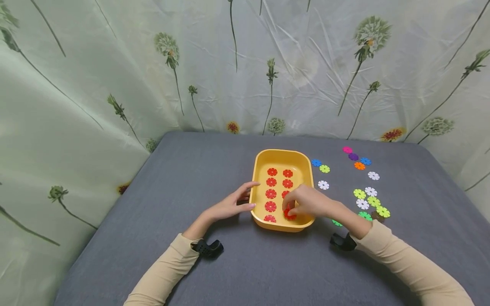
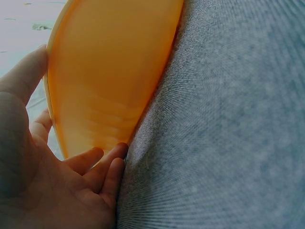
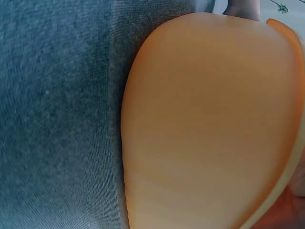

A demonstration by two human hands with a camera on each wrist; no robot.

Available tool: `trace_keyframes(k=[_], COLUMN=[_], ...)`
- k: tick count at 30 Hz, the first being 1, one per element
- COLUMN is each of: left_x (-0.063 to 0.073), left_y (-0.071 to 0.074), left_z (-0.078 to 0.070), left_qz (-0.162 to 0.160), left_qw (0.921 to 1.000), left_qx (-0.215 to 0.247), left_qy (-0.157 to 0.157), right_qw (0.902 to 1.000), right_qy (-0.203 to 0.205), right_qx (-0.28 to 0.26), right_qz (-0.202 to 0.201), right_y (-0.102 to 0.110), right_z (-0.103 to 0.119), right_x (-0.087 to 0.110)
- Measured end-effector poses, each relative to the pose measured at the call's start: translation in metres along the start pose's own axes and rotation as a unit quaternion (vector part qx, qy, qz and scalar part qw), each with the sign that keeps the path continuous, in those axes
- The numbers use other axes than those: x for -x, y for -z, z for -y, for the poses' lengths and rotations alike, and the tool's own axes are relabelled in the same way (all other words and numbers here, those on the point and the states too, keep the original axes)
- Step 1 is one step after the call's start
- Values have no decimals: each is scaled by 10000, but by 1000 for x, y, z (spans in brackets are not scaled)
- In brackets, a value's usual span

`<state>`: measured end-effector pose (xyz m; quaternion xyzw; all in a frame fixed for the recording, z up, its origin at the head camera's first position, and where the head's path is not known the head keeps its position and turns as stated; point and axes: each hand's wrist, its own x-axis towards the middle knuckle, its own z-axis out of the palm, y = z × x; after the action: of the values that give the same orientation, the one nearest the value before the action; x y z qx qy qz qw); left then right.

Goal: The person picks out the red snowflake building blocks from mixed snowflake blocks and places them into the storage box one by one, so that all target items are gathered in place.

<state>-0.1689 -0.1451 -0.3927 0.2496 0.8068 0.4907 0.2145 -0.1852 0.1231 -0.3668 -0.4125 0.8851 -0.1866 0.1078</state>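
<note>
A yellow plastic bin (image 1: 282, 155) stands on the grey cloth, with red notched discs (image 1: 271, 194) laid in two columns on its floor. My right hand (image 1: 309, 201) reaches over the bin's right side and pinches a red disc (image 1: 290, 215) low down at the near end of the right column. Partly behind those fingers lies another red disc. At the bin's left side, my left hand (image 1: 230, 205) rests its thumb and index finger on the rim. In the left wrist view its other fingertips (image 2: 120, 149) lie along the bin's outer wall, close to the cloth.
To the right of the bin, loose notched discs lie scattered: white (image 1: 323, 185), blue (image 1: 316, 162), orange (image 1: 359, 165), purple (image 1: 353, 157), pink (image 1: 347, 149), yellow-green (image 1: 383, 211) and green (image 1: 365, 216). A flower-printed curtain (image 1: 214, 63) hangs behind the grey cloth-covered surface (image 1: 199, 165).
</note>
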Motion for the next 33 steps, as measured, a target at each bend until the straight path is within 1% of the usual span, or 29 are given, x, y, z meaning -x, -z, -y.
trace_keyframes(k=[5, 15, 21, 26, 33], left_x=[0, 0, -1, -1, -1], left_y=[-1, -2, -1, -1, -1], left_z=[1, 0, 1, 2, 2], left_qz=[-13, -38, -21, -19, -16], left_qw=[10000, 10000, 10000, 10000, 10000], left_qx=[21, 45, 41, 56, 70], left_qy=[-12, -15, -26, -13, -52], right_qw=[9997, 9984, 9977, 9976, 9976], right_qy=[-87, -290, -323, -305, -194], right_qx=[50, 169, 368, 425, 548], right_qz=[235, 449, 465, 445, 378], right_y=[-2, -4, -4, -4, -5], right_z=[3, 6, 7, 7, 7], right_x=[-1, -1, -1, 0, 0])
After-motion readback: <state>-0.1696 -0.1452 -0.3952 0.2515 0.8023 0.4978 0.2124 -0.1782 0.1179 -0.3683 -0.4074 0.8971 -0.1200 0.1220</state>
